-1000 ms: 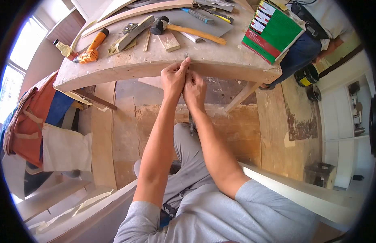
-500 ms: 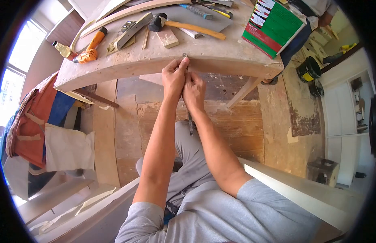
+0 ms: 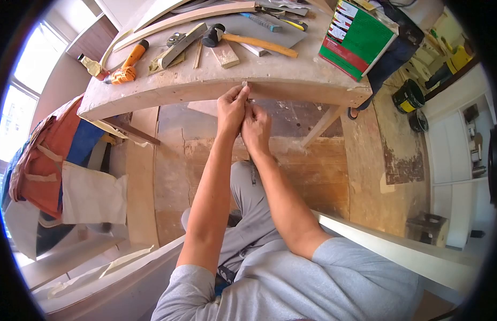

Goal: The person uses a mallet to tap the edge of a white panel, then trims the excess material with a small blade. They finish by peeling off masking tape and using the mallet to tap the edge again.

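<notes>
My left hand (image 3: 232, 111) is closed in a pinch at the front edge of the wooden table (image 3: 173, 95). A small pale, shiny tip (image 3: 245, 84) shows at its thumb, right at the edge. My right hand (image 3: 256, 126) is curled shut against the left, slightly lower, with its fingers wrapped inward. What it grips is hidden, and I cannot tell its kind. A dark narrow strip (image 3: 253, 175) shows below, beside my right forearm and over my knee.
On the table lie a mallet (image 3: 248, 43), an orange cordless drill (image 3: 128, 67), a wood block (image 3: 225, 55), a blue-handled tool (image 3: 262, 21) and a green tin (image 3: 355, 43). Another person's leg (image 3: 385, 64) stands behind the tin. Black buckets (image 3: 408, 95) sit at the right.
The view has shifted slightly, so the table edge sits a little lower. Both hands stay together at the edge, the right one slightly turned. The other person's foot shows more.
</notes>
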Demonstrator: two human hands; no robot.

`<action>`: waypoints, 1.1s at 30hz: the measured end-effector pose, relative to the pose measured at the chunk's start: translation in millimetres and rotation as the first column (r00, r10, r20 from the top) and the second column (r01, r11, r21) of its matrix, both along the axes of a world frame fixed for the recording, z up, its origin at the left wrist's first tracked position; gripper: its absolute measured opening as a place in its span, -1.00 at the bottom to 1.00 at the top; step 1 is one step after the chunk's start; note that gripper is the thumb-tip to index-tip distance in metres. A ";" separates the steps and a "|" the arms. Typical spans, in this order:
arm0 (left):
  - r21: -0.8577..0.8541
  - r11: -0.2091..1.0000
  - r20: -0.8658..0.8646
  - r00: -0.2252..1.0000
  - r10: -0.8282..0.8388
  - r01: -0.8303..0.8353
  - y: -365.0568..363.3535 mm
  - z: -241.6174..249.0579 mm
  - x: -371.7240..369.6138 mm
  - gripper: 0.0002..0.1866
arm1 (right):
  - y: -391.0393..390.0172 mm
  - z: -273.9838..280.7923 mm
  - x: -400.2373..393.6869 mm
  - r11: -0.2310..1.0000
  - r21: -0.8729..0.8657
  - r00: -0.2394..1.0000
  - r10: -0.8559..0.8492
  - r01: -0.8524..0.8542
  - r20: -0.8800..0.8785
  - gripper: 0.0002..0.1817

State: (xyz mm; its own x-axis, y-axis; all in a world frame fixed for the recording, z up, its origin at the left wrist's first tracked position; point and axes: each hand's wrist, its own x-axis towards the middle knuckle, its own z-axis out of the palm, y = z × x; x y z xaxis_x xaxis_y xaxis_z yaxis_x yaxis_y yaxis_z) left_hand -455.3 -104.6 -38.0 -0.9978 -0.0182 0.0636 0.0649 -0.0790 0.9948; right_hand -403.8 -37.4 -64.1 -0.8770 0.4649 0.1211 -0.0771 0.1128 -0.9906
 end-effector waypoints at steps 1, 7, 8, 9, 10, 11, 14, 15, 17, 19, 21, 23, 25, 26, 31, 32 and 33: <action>-0.036 0.999 0.038 0.999 0.015 -0.014 -1.2 -4.1 3.0 -0.69 | 0.1 -7.8 0.3 0.999 0.037 1.000 0.000 0.000 0.020 -0.57; 0.153 0.988 0.008 0.999 -0.032 0.030 -6.3 -7.8 13.4 -0.69 | -5.6 5.6 17.2 1.000 0.005 0.994 0.002 -0.002 -0.114 -0.69; 0.189 0.980 -0.028 0.998 -0.055 0.060 -7.7 -4.2 12.9 -0.69 | -5.7 5.6 16.2 1.000 0.003 0.993 0.006 -0.005 -0.115 -0.69; 0.187 0.981 -0.031 0.998 -0.052 0.056 -10.9 -0.5 13.7 -0.69 | -4.7 6.0 15.0 0.999 0.003 0.994 0.032 -0.032 -0.103 -0.71; 0.189 0.978 -0.006 0.996 -0.090 0.090 -15.5 3.4 14.6 -0.69 | -3.8 6.5 13.7 0.998 0.002 0.994 0.059 -0.059 -0.092 -0.72; 0.191 0.974 0.019 0.991 -0.130 0.124 -18.7 7.3 15.6 -0.69 | -3.2 8.7 13.0 0.998 -0.001 0.994 0.062 -0.062 -0.095 -0.72; 0.249 0.961 0.034 0.990 -0.134 0.122 -20.5 13.2 19.7 -0.71 | -1.0 13.9 13.0 0.986 -0.073 0.988 0.153 -0.151 0.015 -0.73; 0.248 0.961 0.035 0.991 -0.132 0.120 -21.8 12.9 19.4 -0.71 | -0.6 15.3 13.1 0.980 -0.100 0.984 0.175 -0.171 0.025 -0.74; 0.213 0.971 0.051 0.992 -0.119 0.106 -23.7 13.1 18.9 -0.71 | -1.1 16.8 12.7 0.973 -0.128 0.979 0.199 -0.193 0.037 -0.74; 0.187 0.977 0.050 0.992 -0.118 0.106 -25.4 13.3 19.7 -0.71 | -2.4 17.0 11.1 0.992 -0.026 0.989 0.124 -0.126 -0.081 -0.72; 0.162 0.981 0.048 0.992 -0.118 0.109 -26.5 12.4 18.4 -0.71 | -1.7 20.6 11.4 0.993 0.006 0.989 0.120 -0.120 -0.089 -0.71; 0.101 0.991 0.055 0.994 -0.099 0.093 -26.5 13.8 16.2 -0.68 | -0.8 22.7 10.7 0.993 0.040 0.989 0.116 -0.113 -0.097 -0.69; 0.101 0.992 0.034 0.997 -0.076 0.072 -22.7 15.7 15.3 -0.67 | -0.8 23.1 8.7 0.990 0.108 0.995 0.096 -0.094 -0.010 -0.65; 0.100 0.994 0.013 0.998 -0.054 0.053 -21.7 15.4 14.6 -0.66 | -0.4 25.7 8.8 0.990 0.108 0.995 0.097 -0.095 -0.010 -0.65; 0.056 0.998 0.015 1.000 -0.027 0.026 -21.0 11.4 5.2 -0.68 | -1.1 16.0 -0.6 0.971 0.235 0.999 -0.030 0.033 -0.017 -0.64; 0.077 0.997 0.005 1.000 -0.010 0.010 -19.7 11.1 2.9 -0.68 | -0.9 16.7 -3.0 0.971 0.235 0.999 -0.031 0.034 -0.017 -0.64; 0.077 0.997 0.005 1.000 -0.012 0.011 -19.7 11.1 -0.1 -0.68 | -0.3 17.2 -5.3 0.969 0.244 0.999 -0.040 0.041 -0.012 -0.65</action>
